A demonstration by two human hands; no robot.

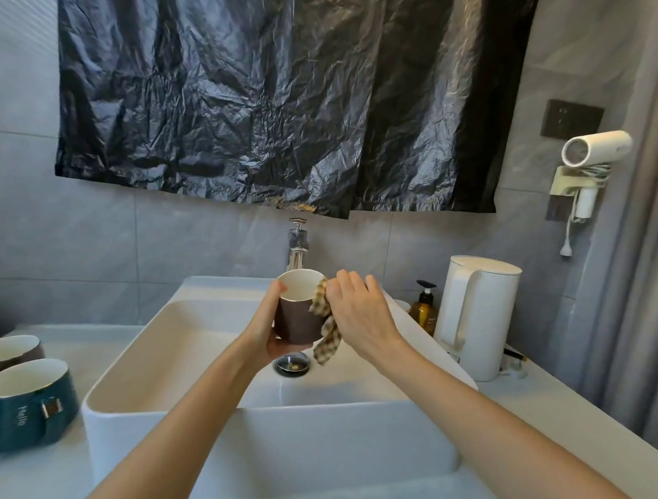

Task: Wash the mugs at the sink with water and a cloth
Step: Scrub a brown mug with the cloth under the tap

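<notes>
Fingers (282,346) of my left hand (269,331) curl under and around the glazed brown mug (294,319), white inside, with the thumb hooked up at its rim. That grip leaves the mouth open to my view and the right wall free for wiping. On my right hand (358,311) the fingers are bunched, pinching the beige-and-white checked cloth (325,334) against the mug's right rim, and the loose tail hangs past the base. I hold the mug in the air over the white rectangular ceramic sink (172,340), just in front of the chrome tap (296,248) and above the chrome drain plug (292,362), so drips should fall into the basin and not on the pale marbled bench (539,417). No stream shows at the tap. Two more mugs stand upright on the bench left of the sink, close together. The teal mug (26,413) lettered "Hello" is nearer and the dark grey mug (6,352) stands behind it; I cannot tell whether they are washed. Judgement: I am wiping the rim of this mug, and the others are likely waiting. The amber pump bottle (424,310) and white electric kettle (479,316) stand right of the sink, clear of the work.
</notes>
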